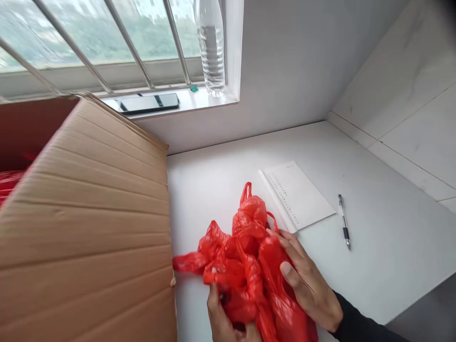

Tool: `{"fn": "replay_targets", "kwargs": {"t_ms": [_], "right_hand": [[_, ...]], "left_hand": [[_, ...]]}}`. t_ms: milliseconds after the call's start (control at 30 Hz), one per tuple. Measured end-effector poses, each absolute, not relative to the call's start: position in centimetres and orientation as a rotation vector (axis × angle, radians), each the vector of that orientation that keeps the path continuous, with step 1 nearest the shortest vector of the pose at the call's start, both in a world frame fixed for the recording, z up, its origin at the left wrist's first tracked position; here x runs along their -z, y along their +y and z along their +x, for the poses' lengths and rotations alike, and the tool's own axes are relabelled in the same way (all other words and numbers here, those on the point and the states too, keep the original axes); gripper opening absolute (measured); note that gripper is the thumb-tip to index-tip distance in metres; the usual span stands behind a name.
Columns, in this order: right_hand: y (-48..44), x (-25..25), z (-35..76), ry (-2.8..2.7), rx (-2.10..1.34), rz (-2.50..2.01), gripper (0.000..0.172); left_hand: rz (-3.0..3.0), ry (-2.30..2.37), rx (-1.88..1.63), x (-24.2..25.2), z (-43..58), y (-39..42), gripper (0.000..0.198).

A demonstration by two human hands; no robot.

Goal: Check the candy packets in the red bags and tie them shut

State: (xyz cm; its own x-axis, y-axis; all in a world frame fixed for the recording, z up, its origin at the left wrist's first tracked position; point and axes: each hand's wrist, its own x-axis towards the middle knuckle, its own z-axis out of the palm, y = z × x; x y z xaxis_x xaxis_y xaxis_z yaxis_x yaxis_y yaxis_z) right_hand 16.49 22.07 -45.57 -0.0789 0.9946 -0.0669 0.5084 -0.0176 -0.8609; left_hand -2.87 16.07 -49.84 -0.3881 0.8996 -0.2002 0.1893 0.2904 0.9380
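A crumpled bunch of thin red plastic bags (245, 266), with handle loops sticking up, lies over the white tabletop in front of me. My left hand (224, 313) pinches the lower left of the bunch, its fingertips partly hidden by the folds. On the other side, my right hand (309, 280) holds the bunch, its fingers reaching behind the plastic and the thumb resting on the near side. Whether this is one bag or more cannot be made out.
A large cardboard box (96, 228) with red plastic inside stands at left. A notepad (306, 194) and a pen (344, 221) lie on the white table (388, 228) at right. The windowsill bears a phone (149, 102) and a clear bottle (212, 52).
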Motion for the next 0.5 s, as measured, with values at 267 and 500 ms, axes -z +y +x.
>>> {"fn": "replay_targets", "kwargs": {"t_ms": [267, 500], "right_hand": [[14.5, 47.1, 25.7, -1.663, -0.614, -1.590, 0.049], [11.6, 52.0, 28.7, -1.703, -0.248, -1.438, 0.032]], "left_hand": [[1.470, 2.140, -1.398, 45.6, -1.6, 10.7, 0.053], [1.595, 2.183, -1.433, 46.3, -1.2, 7.8, 0.035]]}}
